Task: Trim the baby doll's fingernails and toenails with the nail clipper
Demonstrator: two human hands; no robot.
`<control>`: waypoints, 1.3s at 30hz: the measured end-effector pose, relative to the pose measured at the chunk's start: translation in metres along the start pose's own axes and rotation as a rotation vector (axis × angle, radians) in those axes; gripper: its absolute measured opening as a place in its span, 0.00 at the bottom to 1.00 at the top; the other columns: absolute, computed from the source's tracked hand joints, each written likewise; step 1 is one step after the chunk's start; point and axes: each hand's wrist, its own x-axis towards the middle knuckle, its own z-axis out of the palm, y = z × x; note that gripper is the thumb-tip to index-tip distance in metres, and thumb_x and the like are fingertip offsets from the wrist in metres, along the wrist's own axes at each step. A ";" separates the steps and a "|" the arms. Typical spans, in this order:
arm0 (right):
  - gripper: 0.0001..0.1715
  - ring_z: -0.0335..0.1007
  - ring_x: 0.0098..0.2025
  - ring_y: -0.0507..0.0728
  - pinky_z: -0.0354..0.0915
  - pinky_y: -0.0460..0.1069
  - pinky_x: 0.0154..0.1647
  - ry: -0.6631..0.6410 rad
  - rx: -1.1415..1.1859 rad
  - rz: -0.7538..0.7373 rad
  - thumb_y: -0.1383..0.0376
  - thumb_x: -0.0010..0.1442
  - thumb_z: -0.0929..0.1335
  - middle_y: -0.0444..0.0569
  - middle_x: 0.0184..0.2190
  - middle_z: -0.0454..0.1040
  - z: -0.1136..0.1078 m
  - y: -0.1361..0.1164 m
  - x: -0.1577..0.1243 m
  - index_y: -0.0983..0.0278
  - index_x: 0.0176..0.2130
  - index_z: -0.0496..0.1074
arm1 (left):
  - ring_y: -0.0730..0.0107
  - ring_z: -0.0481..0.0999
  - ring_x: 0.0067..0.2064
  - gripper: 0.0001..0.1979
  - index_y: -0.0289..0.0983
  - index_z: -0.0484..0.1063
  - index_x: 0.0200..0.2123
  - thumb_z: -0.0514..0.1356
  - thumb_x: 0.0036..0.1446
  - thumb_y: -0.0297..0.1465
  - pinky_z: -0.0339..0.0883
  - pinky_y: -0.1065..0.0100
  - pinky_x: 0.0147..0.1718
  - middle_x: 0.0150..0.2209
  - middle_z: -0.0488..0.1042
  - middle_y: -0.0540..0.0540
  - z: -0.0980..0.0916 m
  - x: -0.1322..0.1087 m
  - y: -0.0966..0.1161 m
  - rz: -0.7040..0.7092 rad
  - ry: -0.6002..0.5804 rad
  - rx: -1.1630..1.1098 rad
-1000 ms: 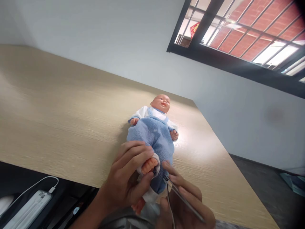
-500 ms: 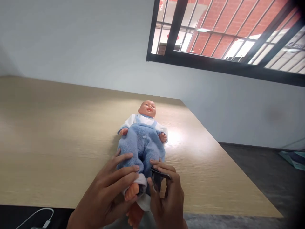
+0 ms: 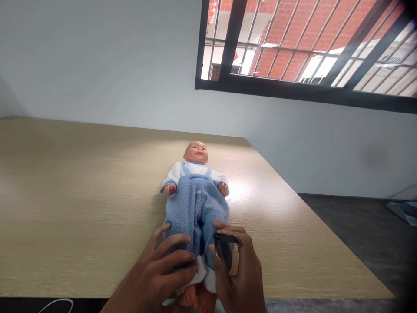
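A baby doll [image 3: 195, 204] in blue fleece overalls and a white top lies on its back on the wooden table [image 3: 81, 208], head toward the wall. Its bare feet [image 3: 193, 298] are at the table's near edge. My left hand [image 3: 163, 269] is curled over the lower leg on the left, fingers across the blue cloth and white cuff; its thumb is mostly hidden. Between thumb and fingers, my right hand [image 3: 239, 261] grips a small black nail clipper [image 3: 226, 239] with its lever raised. That hand is beside the other leg, its fingertips close against the cloth.
A white cable [image 3: 58, 301] lies on a dark surface below the table's near left edge. The table's right edge [image 3: 321, 219] slants toward me above a dark grey floor [image 3: 358, 234]. A barred window [image 3: 293, 48] is set in the wall behind.
The doll's raised foot has come down beside the other, and its legs now lie straighter. Both hands appear slightly lower and farther right. The nail clipper stays in my right hand.
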 end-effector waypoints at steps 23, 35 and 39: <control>0.21 0.82 0.36 0.56 0.76 0.53 0.38 -0.566 0.167 0.040 0.66 0.65 0.66 0.47 0.45 0.80 -0.007 0.012 0.116 0.55 0.55 0.59 | 0.53 0.77 0.46 0.14 0.41 0.71 0.52 0.59 0.64 0.34 0.71 0.54 0.44 0.50 0.76 0.40 -0.047 0.057 -0.096 -0.478 -0.432 0.063; 0.19 0.79 0.42 0.55 0.75 0.52 0.46 -0.478 0.504 0.005 0.64 0.62 0.67 0.45 0.38 0.76 0.080 0.048 0.149 0.58 0.52 0.60 | 0.70 0.76 0.35 0.12 0.33 0.73 0.43 0.58 0.68 0.37 0.74 0.64 0.37 0.37 0.76 0.47 -0.004 0.076 -0.130 -0.603 -0.337 0.037; 0.18 0.80 0.37 0.55 0.76 0.53 0.41 -0.405 0.566 0.017 0.63 0.66 0.64 0.43 0.37 0.75 0.085 0.056 0.146 0.55 0.53 0.55 | 0.71 0.76 0.35 0.14 0.33 0.73 0.41 0.57 0.69 0.39 0.74 0.64 0.38 0.36 0.75 0.47 0.003 0.085 -0.131 -0.660 -0.187 0.058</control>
